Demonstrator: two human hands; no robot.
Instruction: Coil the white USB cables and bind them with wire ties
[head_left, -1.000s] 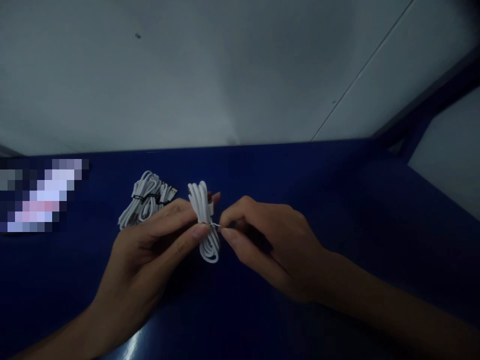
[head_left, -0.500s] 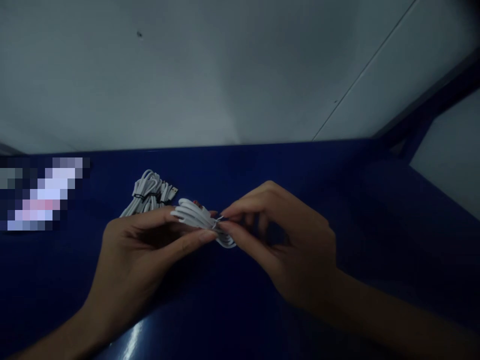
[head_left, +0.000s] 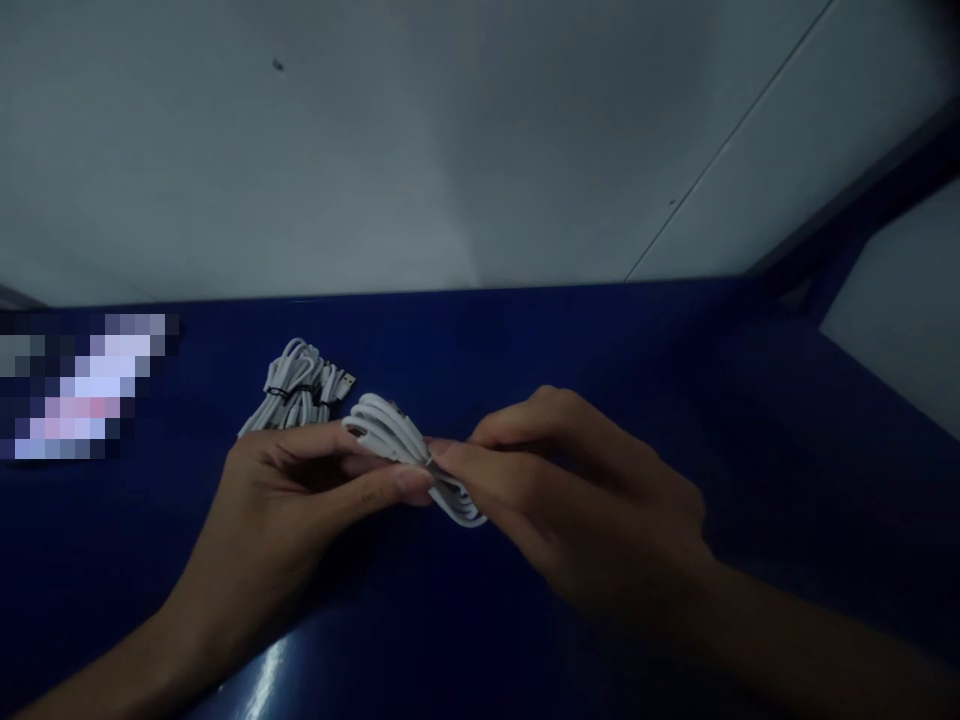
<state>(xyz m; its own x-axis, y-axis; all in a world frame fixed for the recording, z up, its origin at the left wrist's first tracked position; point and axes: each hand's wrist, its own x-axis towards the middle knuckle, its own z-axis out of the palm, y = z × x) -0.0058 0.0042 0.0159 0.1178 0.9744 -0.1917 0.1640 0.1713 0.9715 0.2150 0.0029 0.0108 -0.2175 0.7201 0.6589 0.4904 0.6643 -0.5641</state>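
Note:
A white cable [head_left: 390, 430] is wound into an oblong coil, with a thin white twist tie [head_left: 428, 461] round its middle. My left hand [head_left: 300, 480] pinches the coil between thumb and fingers, just left of the tie. The thumb of my right hand [head_left: 577, 490] presses at the tie, its index finger bent behind; the coil and thumb hide those fingertips and the tie's ends. Beyond my left hand lies a bundle of white cables [head_left: 292, 385] bound with black ties, a USB plug [head_left: 346, 382] showing at its right side.
The blue glossy tabletop [head_left: 480, 620] runs back to a grey panel [head_left: 360, 150]. At the left on the table is a pixelated bright patch [head_left: 97, 390]. A blue frame bar [head_left: 862, 200] slants up at the right.
My right hand has rolled over and its thumb has moved onto the tie, whose loose end no longer shows. The coil's right end has tilted down a little.

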